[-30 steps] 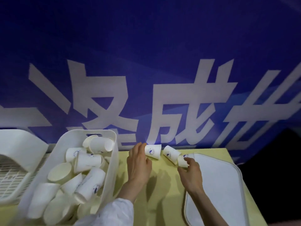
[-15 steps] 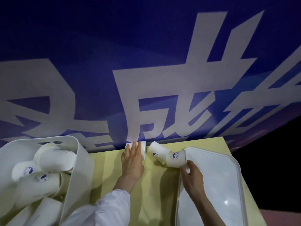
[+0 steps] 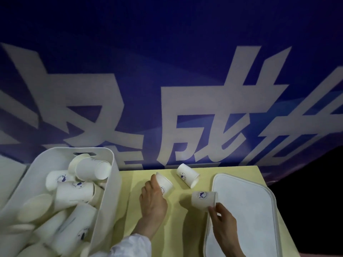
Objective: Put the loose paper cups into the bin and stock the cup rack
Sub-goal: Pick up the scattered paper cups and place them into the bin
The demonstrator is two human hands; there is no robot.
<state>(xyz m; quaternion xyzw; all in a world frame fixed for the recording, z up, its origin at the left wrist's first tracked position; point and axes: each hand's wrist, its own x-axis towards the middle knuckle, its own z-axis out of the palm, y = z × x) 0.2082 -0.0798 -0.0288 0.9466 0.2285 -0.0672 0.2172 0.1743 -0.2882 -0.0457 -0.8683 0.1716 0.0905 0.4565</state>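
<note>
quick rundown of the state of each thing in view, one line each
left hand: grips a cup
cup in left hand: tilted, held
right hand: fingers pinch a cup
cup in right hand: on its side, at the tray edge
loose cup: lying on its side on the table, untouched
bin: holds a jumbled pile of cups
tray: flat on the table

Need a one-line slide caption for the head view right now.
Left hand and right hand each grip a white paper cup on the yellow table; a third cup lies loose.
</note>
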